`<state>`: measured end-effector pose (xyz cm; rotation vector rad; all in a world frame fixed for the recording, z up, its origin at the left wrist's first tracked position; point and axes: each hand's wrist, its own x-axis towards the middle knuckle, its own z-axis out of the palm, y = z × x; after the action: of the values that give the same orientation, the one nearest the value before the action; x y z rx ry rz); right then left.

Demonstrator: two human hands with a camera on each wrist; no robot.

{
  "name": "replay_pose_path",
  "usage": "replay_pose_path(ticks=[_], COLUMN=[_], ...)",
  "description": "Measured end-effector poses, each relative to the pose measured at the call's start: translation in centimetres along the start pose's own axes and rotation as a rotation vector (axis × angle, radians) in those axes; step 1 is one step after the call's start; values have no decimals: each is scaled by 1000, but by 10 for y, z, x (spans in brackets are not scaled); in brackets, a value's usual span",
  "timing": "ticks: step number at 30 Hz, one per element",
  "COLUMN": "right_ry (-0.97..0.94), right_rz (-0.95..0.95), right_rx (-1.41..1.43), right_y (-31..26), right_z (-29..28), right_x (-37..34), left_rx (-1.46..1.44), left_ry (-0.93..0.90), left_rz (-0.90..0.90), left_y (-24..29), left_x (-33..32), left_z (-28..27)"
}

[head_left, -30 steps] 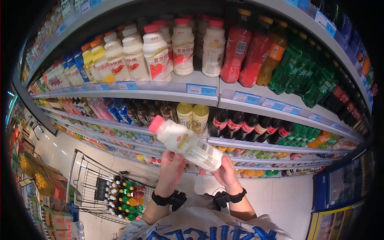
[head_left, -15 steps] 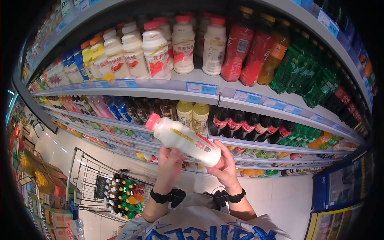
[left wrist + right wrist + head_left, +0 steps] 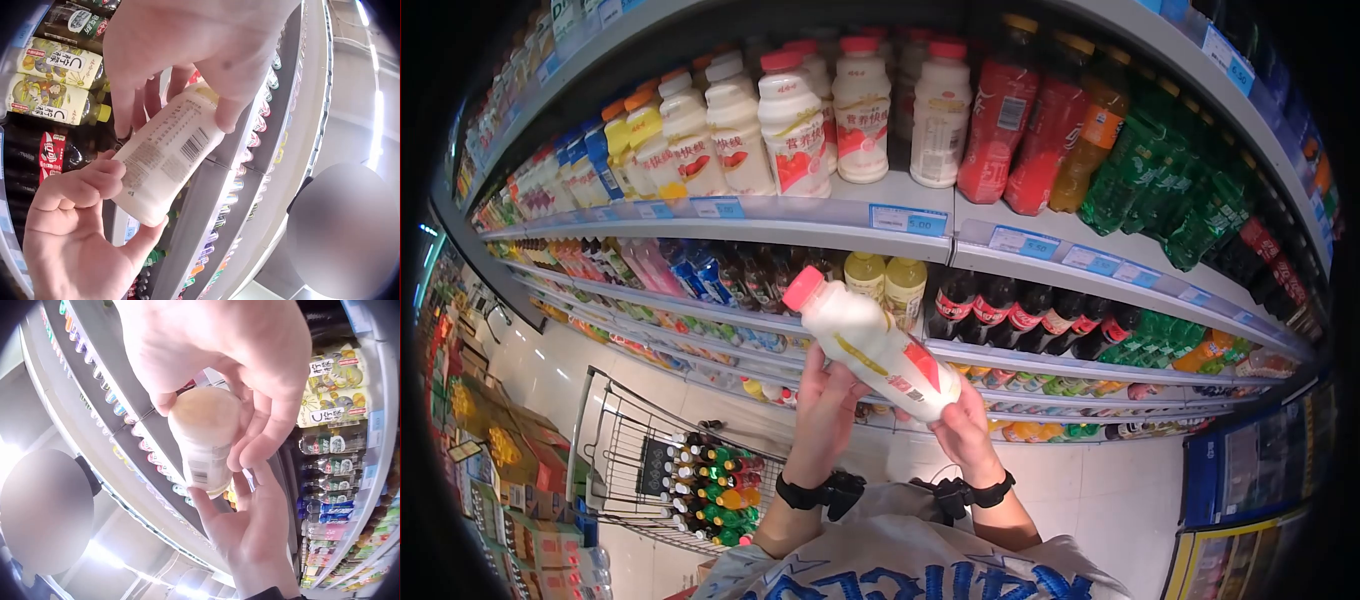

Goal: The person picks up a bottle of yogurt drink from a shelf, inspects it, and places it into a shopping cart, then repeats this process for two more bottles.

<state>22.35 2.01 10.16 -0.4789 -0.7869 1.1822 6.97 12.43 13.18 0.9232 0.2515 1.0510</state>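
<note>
A white milk drink bottle [image 3: 870, 345] with a pinkish-red cap is tilted in front of the shelves, its cap end up and to the left. My left hand [image 3: 825, 405] holds it around the middle, thumb on the side facing me. At the base, my right hand [image 3: 966, 428] grips the lower end between thumb and fingers. Printed text and a barcode show on the bottle [image 3: 167, 153] in the left wrist view, where the right hand [image 3: 81, 231] reaches in from the lower left. The right wrist view has the bottle's bottom [image 3: 205, 407] toward the camera.
Similar milk drink bottles [image 3: 795, 130] stand on the upper shelf, beside red drink bottles [image 3: 997, 130] and green bottles [image 3: 1135, 165]. Cola bottles [image 3: 990, 315] line the shelf below. A wire shopping cart [image 3: 605, 450] holding several bottles stands at the lower left.
The bottle has been turned about its length, bringing its red printed side into the head view. My right fingers have shifted their hold around the base.
</note>
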Motion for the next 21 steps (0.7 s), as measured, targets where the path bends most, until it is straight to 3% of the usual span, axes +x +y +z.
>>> replay_pose_path(ticks=[2,5,8,9,12,14,17,21], right_ry=[93,73,63,66,73,1,-48,24], right_rz=[-76,-84,-80,-82,-51,40,158,108], right_rx=[-75,-127,-223,-224,-237,24,38,-169], right_y=[2,-1,0,0,0,2,15,8], right_z=[2,7,11,12,12,6,-21,-6], right_x=[0,2,1,2,2,1,-3,-4], left_rx=[15,65,-69,-52,-46,-58,-105,-120], left_ry=[-1,2,37,47,64,72,64,-11], left_rz=[-39,-94,-104,-51,-5,-8,-46,-81], left_y=[-2,-11,-10,-8,-8,-8,-8,-9], left_x=[-1,-3,-3,-2,-2,-1,-1,3], left_z=[-3,-13,-9,-4,-2,-3,-6,-14])
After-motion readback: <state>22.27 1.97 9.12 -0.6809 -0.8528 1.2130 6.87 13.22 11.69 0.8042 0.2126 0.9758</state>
